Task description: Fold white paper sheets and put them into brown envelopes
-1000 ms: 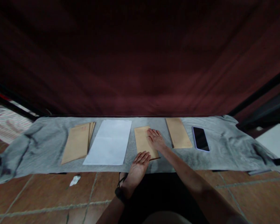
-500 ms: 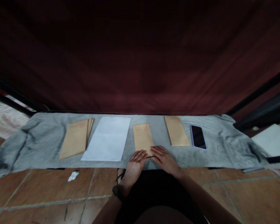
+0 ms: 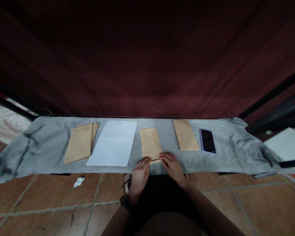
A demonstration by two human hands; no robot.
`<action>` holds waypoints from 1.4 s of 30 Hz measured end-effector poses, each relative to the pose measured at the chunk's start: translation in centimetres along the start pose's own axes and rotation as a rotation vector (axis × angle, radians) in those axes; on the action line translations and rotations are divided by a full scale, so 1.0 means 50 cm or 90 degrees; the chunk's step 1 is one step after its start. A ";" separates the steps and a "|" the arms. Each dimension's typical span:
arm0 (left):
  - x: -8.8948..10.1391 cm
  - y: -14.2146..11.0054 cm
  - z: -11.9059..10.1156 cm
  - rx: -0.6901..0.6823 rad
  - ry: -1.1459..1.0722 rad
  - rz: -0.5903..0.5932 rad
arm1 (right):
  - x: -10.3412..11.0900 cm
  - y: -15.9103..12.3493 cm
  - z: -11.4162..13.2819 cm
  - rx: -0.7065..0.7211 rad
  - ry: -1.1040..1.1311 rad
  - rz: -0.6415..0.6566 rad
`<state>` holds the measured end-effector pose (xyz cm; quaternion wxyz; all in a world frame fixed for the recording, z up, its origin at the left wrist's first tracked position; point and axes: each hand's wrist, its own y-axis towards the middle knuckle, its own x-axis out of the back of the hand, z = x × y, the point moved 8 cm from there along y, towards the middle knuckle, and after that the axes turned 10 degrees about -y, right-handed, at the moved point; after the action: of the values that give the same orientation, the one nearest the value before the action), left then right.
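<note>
A brown paper envelope (image 3: 150,141) with a small red printed mark lies lengthwise in front of me. Along its near edge runs a dark slit, and a narrow strip of the flap shows below it. At the left end of this edge, my left hand (image 3: 140,173), with a dark band on the wrist, has its fingers closed on the paper. My right hand (image 3: 172,166) grips the right end of the same edge. The fingertips under the paper are hidden.
White paper sheets (image 3: 114,143) lie left of the envelope, with several brown envelopes (image 3: 79,144) beyond. To the right are more brown envelopes (image 3: 186,135) and a phone (image 3: 207,141). A grey cloth (image 3: 46,144) covers the narrow surface; a dark red curtain (image 3: 147,65) hangs behind.
My right hand has drawn back from the envelope's middle to its near right corner. My left hand has stayed near the left corner. The near edge now shows a dark slit and flap strip.
</note>
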<state>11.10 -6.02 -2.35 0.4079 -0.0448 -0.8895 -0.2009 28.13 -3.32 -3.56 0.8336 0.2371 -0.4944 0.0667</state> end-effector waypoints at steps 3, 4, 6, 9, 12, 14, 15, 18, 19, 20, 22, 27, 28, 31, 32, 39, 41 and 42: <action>-0.002 0.000 0.000 0.006 0.008 0.009 | 0.000 0.001 0.002 -0.011 -0.008 -0.005; -0.003 -0.001 -0.001 0.001 0.013 0.014 | 0.001 0.001 0.003 -0.011 -0.015 -0.004; -0.007 -0.005 -0.003 -0.015 0.033 0.026 | 0.003 0.002 0.006 -0.007 -0.031 -0.001; -0.013 -0.015 -0.010 -0.046 0.081 0.044 | 0.008 -0.001 0.019 0.003 -0.044 -0.012; -0.017 -0.027 -0.017 -0.064 0.118 0.049 | 0.010 -0.012 0.053 0.030 -0.047 -0.024; -0.021 -0.035 -0.021 -0.070 0.133 0.050 | 0.003 -0.024 0.085 0.060 -0.052 -0.007; -0.022 -0.039 -0.023 -0.071 0.139 0.049 | -0.002 -0.030 0.100 0.074 -0.054 0.006; -0.028 -0.047 -0.023 -0.068 0.149 0.052 | -0.012 -0.044 0.127 0.090 -0.068 0.033; -0.030 -0.048 -0.022 -0.065 0.151 0.053 | -0.013 -0.046 0.129 0.089 -0.075 0.036; -0.032 -0.050 -0.020 -0.064 0.153 0.054 | -0.013 -0.048 0.128 0.086 -0.082 0.039; -0.034 -0.053 -0.018 -0.064 0.157 0.054 | -0.012 -0.050 0.119 0.077 -0.096 0.039; -0.027 -0.064 -0.004 -0.056 0.163 0.033 | 0.002 -0.058 0.083 0.061 -0.119 0.028; -0.024 -0.067 -0.001 -0.049 0.163 0.030 | 0.006 -0.060 0.076 0.059 -0.122 0.025; -0.014 -0.065 0.009 -0.006 0.156 0.026 | 0.013 -0.067 0.063 0.054 -0.133 0.018; -0.009 -0.060 0.011 0.014 0.150 0.023 | 0.014 -0.069 0.061 0.053 -0.136 0.017; 0.013 0.000 0.017 0.130 0.044 -0.055 | 0.012 -0.073 0.064 0.034 -0.169 0.006; 0.008 0.009 0.022 0.153 0.016 -0.073 | 0.011 -0.073 0.066 0.034 -0.176 0.003; 0.004 0.011 0.025 0.164 0.006 -0.078 | 0.011 -0.074 0.067 0.034 -0.180 0.002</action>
<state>10.23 -5.03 -2.73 0.4012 0.0630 -0.9072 -0.1095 27.00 -8.16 -2.97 0.7491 0.2654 -0.6052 0.0470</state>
